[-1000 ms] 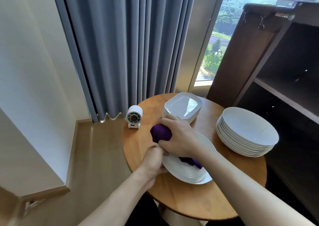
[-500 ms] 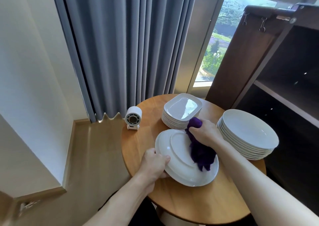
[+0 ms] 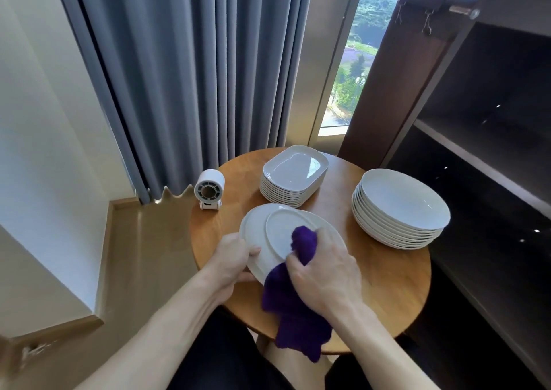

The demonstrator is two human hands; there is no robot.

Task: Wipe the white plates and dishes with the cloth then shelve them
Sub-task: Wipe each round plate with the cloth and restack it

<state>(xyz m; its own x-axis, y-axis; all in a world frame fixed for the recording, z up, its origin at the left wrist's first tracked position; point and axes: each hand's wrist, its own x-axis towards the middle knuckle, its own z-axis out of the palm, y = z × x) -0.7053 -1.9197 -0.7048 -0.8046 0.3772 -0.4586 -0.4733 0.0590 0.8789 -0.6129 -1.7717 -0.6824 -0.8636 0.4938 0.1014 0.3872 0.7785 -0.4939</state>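
A white oval plate (image 3: pixel 268 228) lies upside down, tilted, over the round wooden table (image 3: pixel 387 276). My left hand (image 3: pixel 235 258) grips its near left rim. My right hand (image 3: pixel 323 267) holds a purple cloth (image 3: pixel 298 309) bunched against the plate's underside; the cloth's loose end hangs down past the table's front edge. A stack of white rectangular dishes (image 3: pixel 293 176) stands at the back of the table. A stack of round white bowls (image 3: pixel 399 208) stands at the right.
A small white cylindrical gadget (image 3: pixel 208 190) stands on the table's left edge. A dark wooden shelf unit (image 3: pixel 477 157) with open shelves rises at the right. Grey curtains (image 3: pixel 193 76) hang behind the table, beside a window.
My right hand drew the cloth from the plate's far right side toward me, to its near side. The plate tilted up a little in my left hand.
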